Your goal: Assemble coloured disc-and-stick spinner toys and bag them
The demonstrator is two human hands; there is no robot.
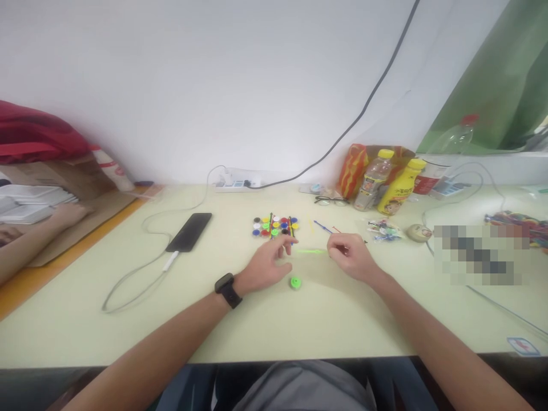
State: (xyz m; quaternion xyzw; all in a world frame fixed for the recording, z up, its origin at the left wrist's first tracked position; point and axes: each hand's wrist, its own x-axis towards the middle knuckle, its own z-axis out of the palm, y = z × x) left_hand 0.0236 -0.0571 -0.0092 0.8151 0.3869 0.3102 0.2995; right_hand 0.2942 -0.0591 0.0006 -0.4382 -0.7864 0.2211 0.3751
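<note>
My left hand (269,264) is open above the table, thumb and curved fingers apart, with nothing in it. My right hand (351,257) is closed, thumb and fingers pressed together. A thin green plastic stick (311,251) runs leftward from its fingertips, and its right end is hidden there. On the table just right of my left thumb lies a round green plastic disc (295,282) with a dark centre. Behind my left hand sit rows of small coloured discs (265,226), with thin coloured sticks among them. A blue stick (323,227) lies behind my right hand.
A black phone (190,231) on a white cable lies left. Glasses (331,201), a clear bottle (373,180) and a yellow bottle (400,187) stand or lie behind. Small parts (383,230) and a round tan object (418,233) are at right. Another person's arm (47,228) reaches in far left.
</note>
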